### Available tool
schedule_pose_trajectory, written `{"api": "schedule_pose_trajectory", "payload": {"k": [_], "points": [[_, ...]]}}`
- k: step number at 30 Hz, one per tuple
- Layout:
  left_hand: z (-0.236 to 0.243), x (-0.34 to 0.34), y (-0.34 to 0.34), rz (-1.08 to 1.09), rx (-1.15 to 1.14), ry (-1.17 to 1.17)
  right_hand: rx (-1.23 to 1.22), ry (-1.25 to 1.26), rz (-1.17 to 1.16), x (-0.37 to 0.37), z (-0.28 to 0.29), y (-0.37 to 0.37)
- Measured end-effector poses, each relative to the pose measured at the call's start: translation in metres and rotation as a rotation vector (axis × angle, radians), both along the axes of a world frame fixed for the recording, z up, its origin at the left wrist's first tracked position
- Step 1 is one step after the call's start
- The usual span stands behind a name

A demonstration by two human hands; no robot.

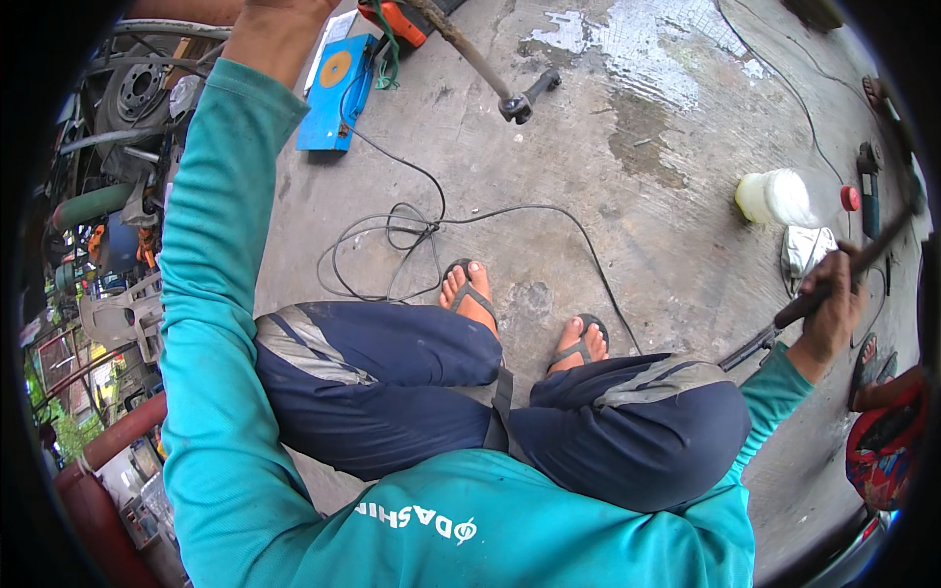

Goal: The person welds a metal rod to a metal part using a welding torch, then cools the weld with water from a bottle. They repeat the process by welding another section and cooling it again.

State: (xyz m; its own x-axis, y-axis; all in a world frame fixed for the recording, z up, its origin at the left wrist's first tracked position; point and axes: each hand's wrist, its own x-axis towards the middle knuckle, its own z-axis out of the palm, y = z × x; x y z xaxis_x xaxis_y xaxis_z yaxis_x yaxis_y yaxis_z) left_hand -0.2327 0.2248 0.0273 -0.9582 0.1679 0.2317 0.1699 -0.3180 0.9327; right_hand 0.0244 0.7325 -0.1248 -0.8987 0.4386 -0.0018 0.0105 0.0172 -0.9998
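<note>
L hand [279, 29] raised, top cut off, grip can't tell | R hand [833, 304] closed on dark rod [863, 260] out right, above concrete floor [588, 216] | I judge: positioning rod; next needs steadying.

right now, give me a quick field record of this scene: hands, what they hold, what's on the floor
posture: squatting on a concrete floor, feet in sandals
left hand: raised to the top edge; what it holds is out of view
right hand: fingers closed round a dark rod
overhead: rusty bar with a black handle end
floor, near feet: coiled black cable
floor, upper left: blue box, orange tool
floor, right: white jug, red cap
wet patches: top middle
</note>
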Motion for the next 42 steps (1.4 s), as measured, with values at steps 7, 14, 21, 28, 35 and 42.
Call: {"api": "schedule_pose_trajectory", "payload": {"k": [7,14,21,28,35,42], "points": [[0.014,-0.014,0.024,-0.023,0.107,0.078,0.024,-0.459,0.469,-0.017,-0.05,-0.114],[0.006,-0.01,0.027,-0.069,0.225,0.285,0.031,-0.609,0.721,-0.092,-0.113,-0.174],[-0.045,0.042,-0.025,0.075,0.268,0.3,-0.078,-0.561,0.584,-0.135,-0.122,-0.188],[-0.076,0.09,-0.066,0.324,0.416,0.206,0.069,-0.654,0.655,-0.133,-0.142,-0.187],[-0.104,0.12,-0.076,0.327,0.392,0.065,-0.213,-0.685,0.657,-0.127,-0.168,-0.208],[-0.147,0.124,-0.048,0.357,0.286,0.088,0.2,-0.71,0.657,-0.157,-0.183,-0.195]]}}
